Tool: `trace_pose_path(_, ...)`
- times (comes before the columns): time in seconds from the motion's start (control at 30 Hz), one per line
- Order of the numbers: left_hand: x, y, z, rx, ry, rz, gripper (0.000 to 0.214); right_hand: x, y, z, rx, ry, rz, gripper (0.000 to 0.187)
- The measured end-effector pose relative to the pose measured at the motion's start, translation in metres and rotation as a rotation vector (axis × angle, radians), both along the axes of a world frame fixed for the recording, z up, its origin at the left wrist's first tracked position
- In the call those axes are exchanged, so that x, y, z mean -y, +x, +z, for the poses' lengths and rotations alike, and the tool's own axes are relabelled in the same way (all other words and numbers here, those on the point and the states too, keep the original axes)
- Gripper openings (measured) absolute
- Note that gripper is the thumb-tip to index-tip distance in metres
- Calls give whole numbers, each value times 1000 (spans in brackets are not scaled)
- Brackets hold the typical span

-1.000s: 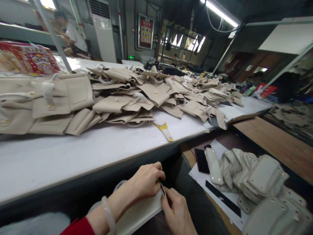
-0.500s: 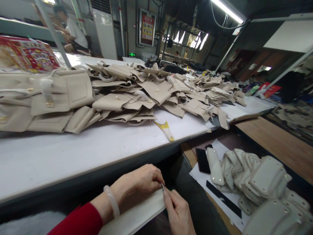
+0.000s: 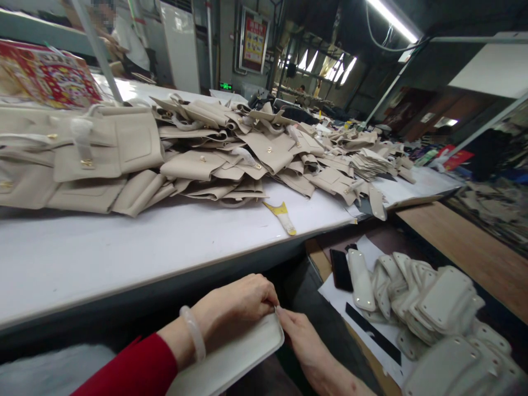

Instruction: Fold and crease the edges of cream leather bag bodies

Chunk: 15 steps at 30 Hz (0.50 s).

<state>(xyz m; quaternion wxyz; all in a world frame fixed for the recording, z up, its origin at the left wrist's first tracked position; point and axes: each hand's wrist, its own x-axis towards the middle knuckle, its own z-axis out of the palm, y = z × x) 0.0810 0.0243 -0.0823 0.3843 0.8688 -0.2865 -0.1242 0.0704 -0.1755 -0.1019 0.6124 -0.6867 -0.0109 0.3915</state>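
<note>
A cream leather panel (image 3: 231, 357) lies across my lap below the table edge. My left hand (image 3: 237, 305) rests on its upper corner with the fingers curled and pinched at the panel's edge. My right hand (image 3: 303, 338) meets it there, fingertips pinched against the same corner. A small thin thing sits between the two pinches; I cannot make out what it is. A pale bangle circles my left wrist above a red sleeve.
A long white table (image 3: 124, 253) carries heaps of beige bag pieces (image 3: 231, 154) and a yellow-tipped strip (image 3: 282, 214). To my right, a stack of cream rounded panels (image 3: 433, 308) and a black phone (image 3: 340, 269) lie on a lower wooden bench. A person stands far left.
The panel has come up into fuller view on my lap. My right hand has turned and stretched lower right, while both pinches stay joined at the corner.
</note>
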Motion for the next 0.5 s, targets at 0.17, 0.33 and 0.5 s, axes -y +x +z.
trace_pose_path(0.17, -1, 0, -3, -27, 2, 35, 33, -2, -1, 7, -63, 11, -15, 54)
trace_pose_path(0.33, -7, -7, 0, -70, -13, 103, 39, -7, 0, 14, -83, 10, 75, 53)
trace_pose_path(0.5, -17, -16, 15, -116, -21, 187, 43, -14, 4, 6, 22, -67, 126, 60)
